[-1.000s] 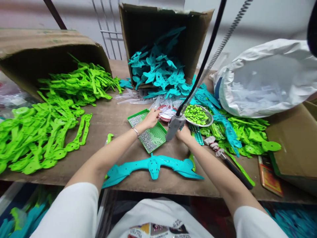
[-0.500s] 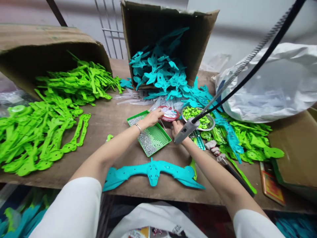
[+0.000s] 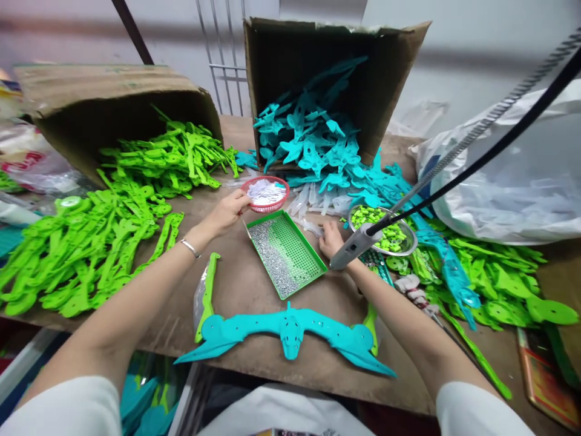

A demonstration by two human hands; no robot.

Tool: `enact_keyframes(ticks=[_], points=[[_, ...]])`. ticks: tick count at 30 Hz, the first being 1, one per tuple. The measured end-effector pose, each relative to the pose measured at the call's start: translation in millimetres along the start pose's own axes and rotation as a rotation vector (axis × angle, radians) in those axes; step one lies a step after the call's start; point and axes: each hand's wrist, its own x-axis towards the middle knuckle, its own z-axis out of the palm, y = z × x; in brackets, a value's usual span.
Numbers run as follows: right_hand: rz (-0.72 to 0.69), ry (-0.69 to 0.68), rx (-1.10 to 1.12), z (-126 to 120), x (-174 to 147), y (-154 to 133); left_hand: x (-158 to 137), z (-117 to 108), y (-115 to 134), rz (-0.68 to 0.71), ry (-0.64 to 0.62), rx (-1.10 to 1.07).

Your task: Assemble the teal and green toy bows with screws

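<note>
My left hand [image 3: 230,209] pinches the near left rim of a small red basket [image 3: 267,208] full of white strips. Curled fingers show on my right hand [image 3: 332,240], beside the end of a translucent plastic piece [image 3: 311,226]; whether it grips that piece is hidden. Between my hands a green perforated tray [image 3: 299,247] holds many small metal screws. In front of me lies a blue bow-shaped plastic part [image 3: 265,322], with a green arm [image 3: 207,293] at its left end and another green arm [image 3: 371,321] at its right.
A powered screwdriver [image 3: 354,245] hangs over my right wrist on a cable. Beyond it stands a metal bowl [image 3: 411,243] of small green pieces. Cardboard boxes spill green parts [image 3: 113,224] at left and blue parts [image 3: 313,136] at the back. A white bag [image 3: 499,206] stands at right.
My left hand has moved the red basket leftward, from behind the tray's right side to behind its left. My right hand stays near the translucent pieces. The view has shifted slightly.
</note>
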Motion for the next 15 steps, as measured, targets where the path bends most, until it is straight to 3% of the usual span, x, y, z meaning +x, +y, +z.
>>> enact_keyframes(ticks=[4, 8, 11, 15], points=[[-0.021, -0.046, 0.128, 5.1, 36.1, -21.4, -40.9, -15.0, -9.0, -0.099, 0.014, 0.078], [-0.050, -0.129, 0.269, 6.1, 65.2, -46.5, -75.2, -16.4, -8.5, -0.101, 0.028, 0.073], [-0.031, -0.156, 0.353, -1.4, 70.2, -56.1, -94.0, -20.6, -3.7, -0.130, 0.058, 0.079], [0.132, -0.331, 0.621, -26.2, 57.7, -49.8, -116.6, -31.5, 4.3, -0.150, 0.100, 0.080]])
